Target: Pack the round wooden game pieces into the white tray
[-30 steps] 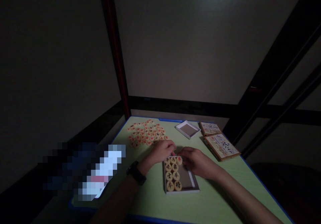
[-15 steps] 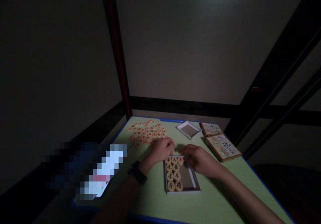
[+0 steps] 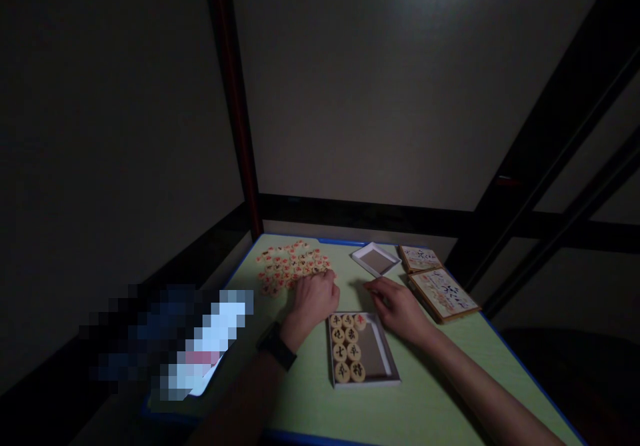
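Observation:
A shallow white-rimmed box (image 3: 387,366) lies on the green table (image 3: 440,379) and holds several round chess pieces in two columns plus one at its top row. My left hand (image 3: 314,297), with a dark watch on its wrist, reaches to the near edge of a loose heap of round chess pieces (image 3: 290,265); its fingers are curled and their tips are hidden. My right hand (image 3: 399,304) rests just beyond the box's far right corner, fingers stretched toward the left, holding nothing that I can see.
A second small white tray (image 3: 375,258) sits at the back of the table. Two square patterned boards (image 3: 443,291) lie at the right edge. A blurred-out patch covers the table's left front corner. Dark bed-frame posts stand behind and to the right.
Both hands have drawn back from the box's top row. My left hand moved up and left to the heap of pieces; my right hand slid a little away from the box.

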Demonstrator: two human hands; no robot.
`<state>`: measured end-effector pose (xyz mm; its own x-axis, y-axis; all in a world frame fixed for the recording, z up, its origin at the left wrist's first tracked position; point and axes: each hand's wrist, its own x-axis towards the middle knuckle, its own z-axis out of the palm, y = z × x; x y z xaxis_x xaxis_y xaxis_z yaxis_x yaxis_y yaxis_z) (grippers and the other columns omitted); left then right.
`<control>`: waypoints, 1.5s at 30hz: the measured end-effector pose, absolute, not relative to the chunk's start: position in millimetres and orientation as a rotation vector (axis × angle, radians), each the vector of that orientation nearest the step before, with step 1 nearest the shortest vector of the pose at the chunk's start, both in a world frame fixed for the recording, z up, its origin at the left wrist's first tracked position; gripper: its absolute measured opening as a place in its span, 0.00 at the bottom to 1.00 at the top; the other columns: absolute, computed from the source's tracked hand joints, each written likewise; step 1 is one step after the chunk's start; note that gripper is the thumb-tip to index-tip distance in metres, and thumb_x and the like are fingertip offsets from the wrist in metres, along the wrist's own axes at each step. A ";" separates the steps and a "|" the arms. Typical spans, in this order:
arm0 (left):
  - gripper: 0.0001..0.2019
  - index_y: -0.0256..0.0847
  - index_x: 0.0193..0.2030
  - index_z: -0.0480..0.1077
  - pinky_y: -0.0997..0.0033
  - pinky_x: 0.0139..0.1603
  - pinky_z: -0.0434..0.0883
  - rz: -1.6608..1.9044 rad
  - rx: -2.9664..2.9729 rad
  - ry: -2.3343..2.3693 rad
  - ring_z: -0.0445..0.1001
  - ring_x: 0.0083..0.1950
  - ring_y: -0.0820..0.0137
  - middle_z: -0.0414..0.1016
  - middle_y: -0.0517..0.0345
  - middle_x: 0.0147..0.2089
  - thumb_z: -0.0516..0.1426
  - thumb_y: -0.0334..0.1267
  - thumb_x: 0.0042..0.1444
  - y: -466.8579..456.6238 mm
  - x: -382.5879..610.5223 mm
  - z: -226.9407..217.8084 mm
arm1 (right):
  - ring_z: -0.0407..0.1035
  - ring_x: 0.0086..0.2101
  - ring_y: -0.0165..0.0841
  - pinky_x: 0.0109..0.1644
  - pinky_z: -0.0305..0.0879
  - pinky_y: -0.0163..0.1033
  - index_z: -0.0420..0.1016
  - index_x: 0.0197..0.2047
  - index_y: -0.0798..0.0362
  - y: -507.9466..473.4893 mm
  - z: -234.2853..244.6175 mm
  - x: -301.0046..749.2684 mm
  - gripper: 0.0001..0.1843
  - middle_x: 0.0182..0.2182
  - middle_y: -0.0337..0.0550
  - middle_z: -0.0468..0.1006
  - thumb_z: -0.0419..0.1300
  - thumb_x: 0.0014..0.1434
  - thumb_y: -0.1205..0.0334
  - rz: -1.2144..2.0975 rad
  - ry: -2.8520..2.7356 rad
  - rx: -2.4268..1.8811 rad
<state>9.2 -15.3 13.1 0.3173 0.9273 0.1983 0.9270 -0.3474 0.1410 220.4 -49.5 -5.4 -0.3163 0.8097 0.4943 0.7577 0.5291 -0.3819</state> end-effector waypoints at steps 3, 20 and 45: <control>0.12 0.37 0.48 0.71 0.65 0.43 0.72 0.412 2.533 1.880 0.79 0.44 0.60 0.80 0.45 0.43 0.49 0.35 0.63 -10.2 4.1 12.6 | 0.75 0.40 0.37 0.45 0.70 0.40 0.77 0.45 0.54 -45.1 -6.2 218.9 0.16 0.41 0.49 0.80 0.52 0.59 0.72 0.150 -2.128 -1.294; 0.16 0.33 0.41 0.78 0.60 0.43 0.74 0.244 2.509 1.835 0.81 0.42 0.55 0.81 0.38 0.40 0.49 0.32 0.61 -11.1 4.1 19.4 | 0.77 0.43 0.40 0.42 0.65 0.34 0.83 0.46 0.52 90.3 35.5 122.5 0.14 0.42 0.49 0.84 0.57 0.61 0.66 0.096 -2.557 -1.647; 0.15 0.33 0.41 0.79 0.63 0.43 0.74 0.275 2.494 1.751 0.80 0.43 0.58 0.81 0.37 0.39 0.50 0.33 0.61 -9.1 7.5 12.3 | 0.74 0.51 0.42 0.48 0.65 0.35 0.76 0.56 0.55 143.9 50.1 84.9 0.20 0.51 0.55 0.80 0.56 0.61 0.68 -0.001 -2.651 -1.680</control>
